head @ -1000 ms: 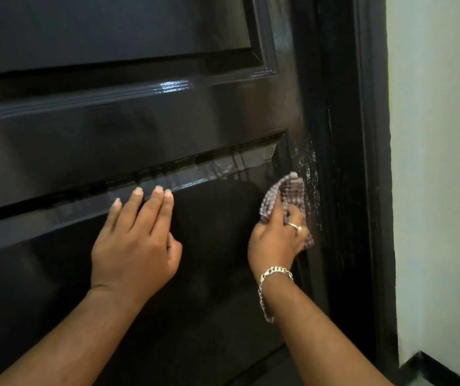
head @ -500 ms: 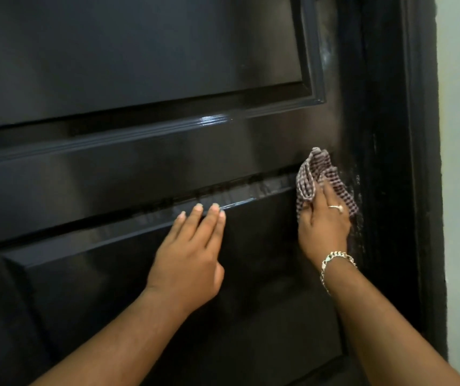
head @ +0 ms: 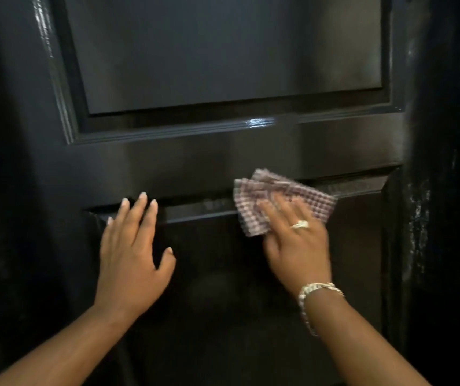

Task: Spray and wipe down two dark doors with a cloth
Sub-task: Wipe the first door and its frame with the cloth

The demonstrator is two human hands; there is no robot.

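Left hand (head: 132, 254) blocks the moulding (head: 195, 211) leftward.

The door (head: 223, 157) is seen in glossy black, with grey sheen on its panels and a white glint on the moulding. The cloth (head: 279, 196) is patterned in a small check of dull purple and white. A silver ring (head: 300, 224) and a silver chain bracelet (head: 316, 291) are seen.

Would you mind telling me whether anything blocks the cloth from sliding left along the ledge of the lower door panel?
Yes: the left hand rests flat on the dark panelled door, fingertips on that ledge, directly left of the checked cloth pressed under the right hand.
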